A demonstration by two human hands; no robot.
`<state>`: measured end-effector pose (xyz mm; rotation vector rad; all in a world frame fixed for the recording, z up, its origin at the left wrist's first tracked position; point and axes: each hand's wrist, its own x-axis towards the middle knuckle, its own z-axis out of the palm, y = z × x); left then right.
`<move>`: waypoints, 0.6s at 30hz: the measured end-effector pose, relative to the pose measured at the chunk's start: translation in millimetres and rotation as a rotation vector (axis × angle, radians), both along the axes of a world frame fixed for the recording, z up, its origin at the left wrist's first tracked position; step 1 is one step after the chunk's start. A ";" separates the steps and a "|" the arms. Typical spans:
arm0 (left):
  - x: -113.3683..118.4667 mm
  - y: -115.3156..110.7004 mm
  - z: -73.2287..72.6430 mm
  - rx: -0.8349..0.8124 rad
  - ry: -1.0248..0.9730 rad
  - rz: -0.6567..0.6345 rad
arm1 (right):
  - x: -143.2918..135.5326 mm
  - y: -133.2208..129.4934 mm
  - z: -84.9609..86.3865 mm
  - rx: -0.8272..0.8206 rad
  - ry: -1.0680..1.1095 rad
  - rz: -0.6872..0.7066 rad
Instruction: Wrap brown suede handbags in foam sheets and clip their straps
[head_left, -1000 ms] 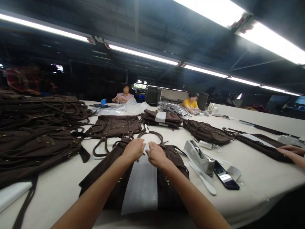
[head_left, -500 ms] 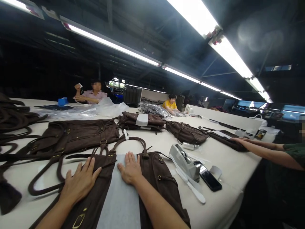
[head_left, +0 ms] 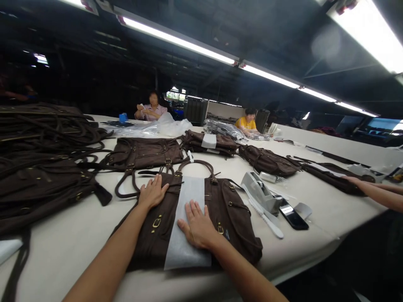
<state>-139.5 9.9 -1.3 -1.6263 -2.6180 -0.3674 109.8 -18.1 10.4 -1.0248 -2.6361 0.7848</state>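
The bag (head_left: 217,203) lies at the lower centre of the frame on a pale table (head_left: 78,235), a white strip (head_left: 190,188) running down its middle. The hands are apart, grasping nothing — the left hand (head_left: 153,193) rests, fingers spread, on the bag's left side; the right hand (head_left: 199,224) lies flat on the strip. Right of centre sit a dispenser (head_left: 260,193), a phone (head_left: 293,215) and a white tool (head_left: 267,224) — perhaps a brush.

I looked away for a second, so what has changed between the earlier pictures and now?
From the top end of the white strip, the left hand has moved left onto the brown handbag, and the right hand has come down the strip toward the wearer. The handbag, tape dispenser and smartphone have stayed in place.
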 end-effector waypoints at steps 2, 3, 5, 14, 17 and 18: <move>1.5 -2.1 1.0 0.004 0.002 -0.003 | 10.6 -31.1 0.5 0.022 0.062 0.003; 2.7 -4.1 1.7 0.007 0.004 -0.002 | 14.4 -44.0 0.3 0.038 0.091 -0.002; 5.4 -9.8 4.2 0.019 0.011 0.013 | 18.3 -61.5 0.1 0.057 0.134 -0.017; 20.9 -58.2 36.2 -0.013 0.041 0.157 | 8.2 -70.9 22.5 -0.012 0.190 0.090; 40.2 -84.3 42.2 -0.081 0.033 0.184 | 19.4 -74.3 23.3 -0.034 0.230 0.111; 47.8 -93.5 42.7 -0.100 0.034 0.192 | 26.0 -73.0 21.7 -0.027 0.244 0.090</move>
